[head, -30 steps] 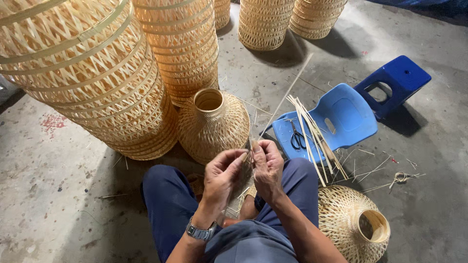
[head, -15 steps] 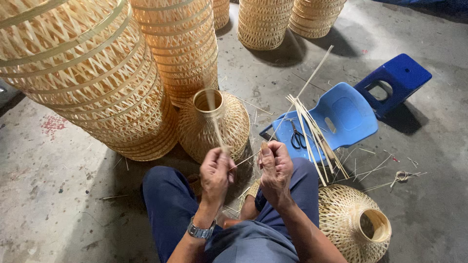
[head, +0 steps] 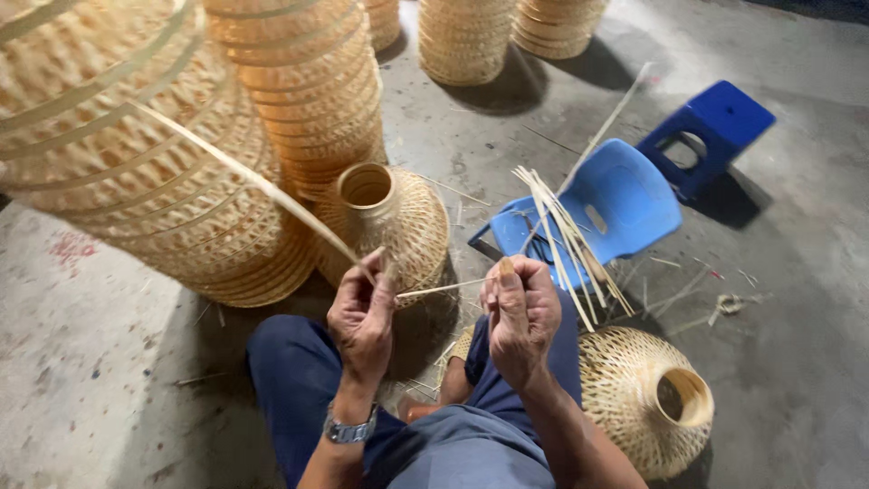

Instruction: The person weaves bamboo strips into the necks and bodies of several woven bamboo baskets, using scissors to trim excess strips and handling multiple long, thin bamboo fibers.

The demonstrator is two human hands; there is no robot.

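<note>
The left hand (head: 364, 312) sits just left of centre in the lower half of the frame, its fingers curled and pinched shut on a long bamboo strip (head: 244, 177) that slants away toward the upper left, across the big woven shades. The right hand (head: 520, 312) is just to its right, closed in a loose fist around a thin splint (head: 442, 289) that runs level between the two hands; the thumb stands up along the top of the fist. The hands are close but apart. A wristwatch (head: 351, 429) sits on the left wrist, above blue trousers (head: 299, 389).

Behind the hands stands a small woven bamboo lampshade (head: 407, 226) with an open neck. Another one (head: 634, 398) lies on its side at lower right. A bundle of bamboo splints (head: 566, 240) leans on a light blue plastic chair (head: 615, 199), with a darker blue stool (head: 715, 127) beyond it at upper right. Tall stacks of woven shades (head: 136, 172) fill the upper left.
</note>
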